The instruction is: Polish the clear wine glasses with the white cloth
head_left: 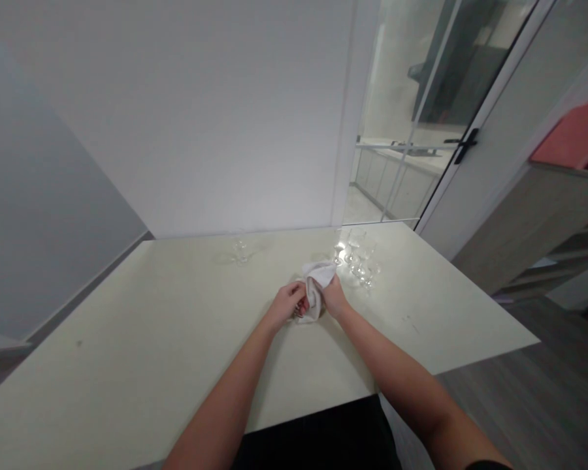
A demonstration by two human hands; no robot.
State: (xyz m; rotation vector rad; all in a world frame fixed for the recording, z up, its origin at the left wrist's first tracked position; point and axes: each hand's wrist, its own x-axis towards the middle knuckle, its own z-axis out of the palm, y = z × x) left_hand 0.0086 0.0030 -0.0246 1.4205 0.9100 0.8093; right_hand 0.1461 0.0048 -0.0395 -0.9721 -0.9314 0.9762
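Over the middle of the table, my right hand (334,297) is closed on a white cloth (314,294), which is bunched up and hangs down between my hands. My left hand (288,303) curls in from the other side, fingers bent against the cloth. Glints beside its fingertips look like part of a clear glass (298,313), mostly covered by fingers and cloth. Beyond my right hand several clear stemmed glasses (355,258) stand close together. A single clear glass (240,249) is farther left, near the wall.
The pale table (166,339) meets a white wall (235,130) at its far edge. At the right a glass-paned door (402,130) with a black handle (465,145) shows a counter behind it. A pink bag (575,137) sits on a wooden cabinet (529,215).
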